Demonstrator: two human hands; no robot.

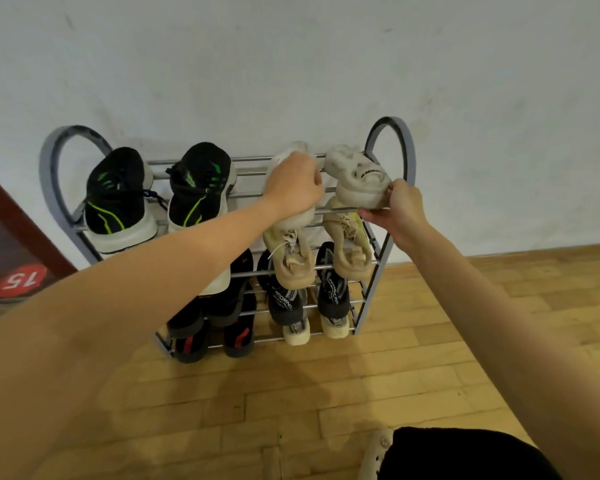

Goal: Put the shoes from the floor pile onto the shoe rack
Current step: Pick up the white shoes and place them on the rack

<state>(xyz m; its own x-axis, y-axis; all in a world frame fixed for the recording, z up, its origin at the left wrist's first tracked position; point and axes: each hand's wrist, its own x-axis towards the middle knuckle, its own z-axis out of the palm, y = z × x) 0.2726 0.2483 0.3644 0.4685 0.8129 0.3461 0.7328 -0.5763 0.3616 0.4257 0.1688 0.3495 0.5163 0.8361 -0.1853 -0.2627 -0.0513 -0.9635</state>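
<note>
A grey metal shoe rack [400, 140] stands against the white wall. On its top shelf at the right lie two off-white shoes. My left hand [293, 188] is closed over the left white shoe [297, 148]. My right hand [400, 211] grips the heel of the right white shoe [355, 178]. A pair of black shoes with green stripes [118, 195] sits on the top shelf at the left. Beige sneakers [349, 247] fill the middle shelf under my hands.
The lower shelves hold black shoes with white soles [331, 296] and black-and-red shoes [238, 337]. The wooden floor [291, 403] lies before the rack. A dark red frame with a red "15" sticker [21, 278] is at the left. My knee in black shorts [465, 455] shows at the bottom.
</note>
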